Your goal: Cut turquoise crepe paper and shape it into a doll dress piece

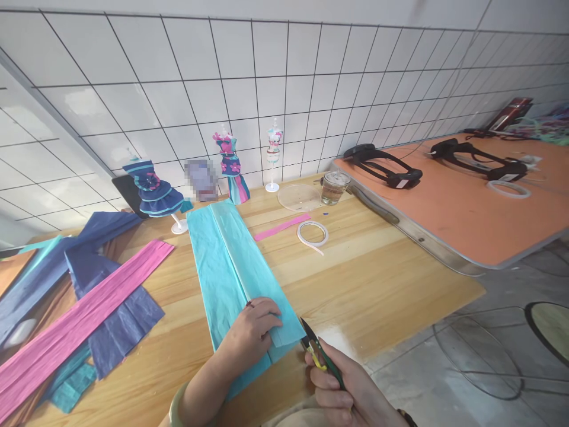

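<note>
gripping snips [328, 357] in my right hand [349, 379], fingers closed round handles, blades beside corner of turquoise sheet [235, 267]. my left hand [251, 335] rests on sheet, atop table [377, 267]; whether pinching, cannot tell. likely step: cutting; next move calls for steady sheet. beyond: pink strip [282, 227].

The wall [302, 56] is white, with thin dark lines that make big squares. Light shines back from it on the left. The desk [364, 284] is pale wood with stripes, and a bright spot glows near its front edge. An orange desk [471, 219] with a grey rim stands on its right. The floor [400, 385] is grey and shiny, with what looks like a round stool [551, 329]
</note>
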Demonstrator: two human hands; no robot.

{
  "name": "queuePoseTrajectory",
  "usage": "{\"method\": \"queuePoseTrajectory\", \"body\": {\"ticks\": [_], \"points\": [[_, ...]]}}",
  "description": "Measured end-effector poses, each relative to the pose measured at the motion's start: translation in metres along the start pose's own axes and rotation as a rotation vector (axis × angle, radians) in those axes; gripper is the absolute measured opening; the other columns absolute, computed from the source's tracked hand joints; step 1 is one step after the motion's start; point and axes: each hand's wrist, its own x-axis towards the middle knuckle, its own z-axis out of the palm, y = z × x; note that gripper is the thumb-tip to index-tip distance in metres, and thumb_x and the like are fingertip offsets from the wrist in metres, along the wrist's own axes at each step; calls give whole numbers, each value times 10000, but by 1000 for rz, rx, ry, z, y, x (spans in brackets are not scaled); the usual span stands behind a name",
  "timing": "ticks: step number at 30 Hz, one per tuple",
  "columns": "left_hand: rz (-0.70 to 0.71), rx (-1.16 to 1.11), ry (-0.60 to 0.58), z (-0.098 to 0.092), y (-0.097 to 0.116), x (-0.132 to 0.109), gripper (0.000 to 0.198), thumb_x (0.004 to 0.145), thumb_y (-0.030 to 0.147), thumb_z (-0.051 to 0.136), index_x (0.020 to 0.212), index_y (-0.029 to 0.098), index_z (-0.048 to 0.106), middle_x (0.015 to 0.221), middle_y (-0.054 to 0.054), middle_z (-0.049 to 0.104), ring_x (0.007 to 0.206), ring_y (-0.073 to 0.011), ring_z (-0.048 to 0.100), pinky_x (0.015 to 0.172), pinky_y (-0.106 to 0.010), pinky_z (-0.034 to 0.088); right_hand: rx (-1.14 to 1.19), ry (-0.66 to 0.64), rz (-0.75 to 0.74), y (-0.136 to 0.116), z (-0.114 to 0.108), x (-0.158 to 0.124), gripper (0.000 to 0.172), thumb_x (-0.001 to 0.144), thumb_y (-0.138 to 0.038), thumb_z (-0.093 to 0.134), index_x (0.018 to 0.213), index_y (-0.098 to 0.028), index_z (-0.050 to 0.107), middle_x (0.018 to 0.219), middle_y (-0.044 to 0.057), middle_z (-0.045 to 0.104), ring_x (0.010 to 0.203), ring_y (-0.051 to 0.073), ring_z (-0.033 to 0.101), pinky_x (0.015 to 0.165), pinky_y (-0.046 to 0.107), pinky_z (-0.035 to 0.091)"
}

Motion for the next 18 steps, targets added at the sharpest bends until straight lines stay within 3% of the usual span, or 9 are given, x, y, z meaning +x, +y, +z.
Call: {"method": "queuePoseTrajectory", "body": {"ticks": [9, 18], "points": [[-30, -38, 29, -2, 0, 0, 423, 597, -82, 373, 819, 176, 624, 886, -55, 633, 913, -186, 559, 796, -373, 453, 63, -33, -11, -5, 9, 9, 350, 879, -406, 444, 766, -108, 589, 448, -105, 293, 301, -23, 221, 329, 112, 130], [-25, -51, 17, -1, -3, -2, 416, 600, -80, 380, 822, 180, 618, 885, -59, 633, 900, -189, 563, 782, -364, 455, 91, -18, -30, -5, 8, 13, 509, 938, -439, 260, 754, -95, 587, 446, -96, 288, 297, -16, 230, 325, 116, 133]]}}
